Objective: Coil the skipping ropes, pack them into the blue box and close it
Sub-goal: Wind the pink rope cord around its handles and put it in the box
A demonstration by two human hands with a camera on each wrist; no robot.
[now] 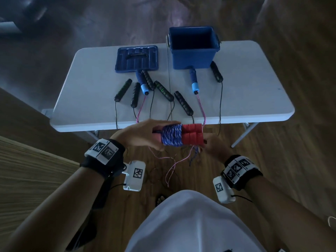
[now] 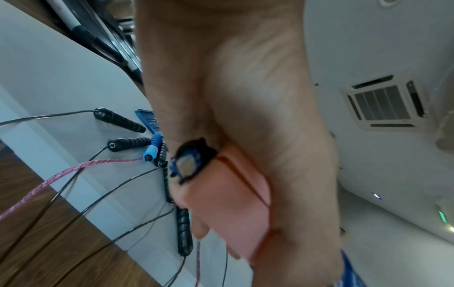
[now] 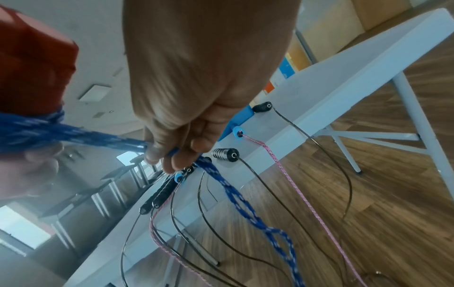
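No readable brand or writing anywhere; only black-and-white square marker patterns on the wrist bands.

Left hand (image 1: 143,134) grips the pair of red handles (image 1: 192,136), held side by side in the air just off the near edge of the bench (image 1: 254,84). Blue rope (image 1: 171,137) is coiled tightly round the handles' left half. Right hand (image 1: 213,145) pinches the loose tail of that rope just below the handles' right end; the remainder dangles toward the floor.

Blue box (image 1: 193,48) stands open at the far edge, right of centre. Lid (image 1: 136,59) lies flat to its left, apart from it.

Between them and the near edge: six black handles (image 1: 123,90) and two blue handles (image 1: 194,80), fanned out. Their cords and pink rope (image 1: 201,110) spill over the near edge. Bench's left and right ends are bare.
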